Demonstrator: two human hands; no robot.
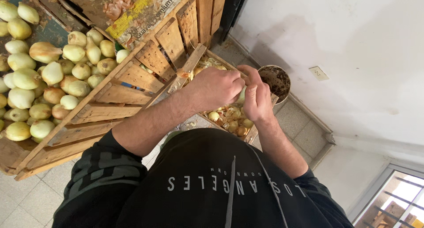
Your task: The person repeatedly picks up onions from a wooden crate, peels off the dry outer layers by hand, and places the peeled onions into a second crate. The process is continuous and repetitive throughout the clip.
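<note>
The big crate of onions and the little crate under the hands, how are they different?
The big crate is heaped with many pale, smooth onions; the little crate holds fewer, smaller onions mixed with loose skins. The big crate sits untouched to one side; the little crate lies right under the left hand and right hand, which meet over it. Both are slatted wood.

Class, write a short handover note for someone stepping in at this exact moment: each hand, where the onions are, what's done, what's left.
Left hand and right hand: both closed on one pale onion, held between them above the small wooden crate.
Small crate: holds onions and loose skins under the hands.
Big wooden crate, to the left: piled with pale peeled-looking onions.
Dark round bucket: just beyond the right hand; contents unclear.
Done: the big pile.
Left: the held onion and those in the small crate.
</note>
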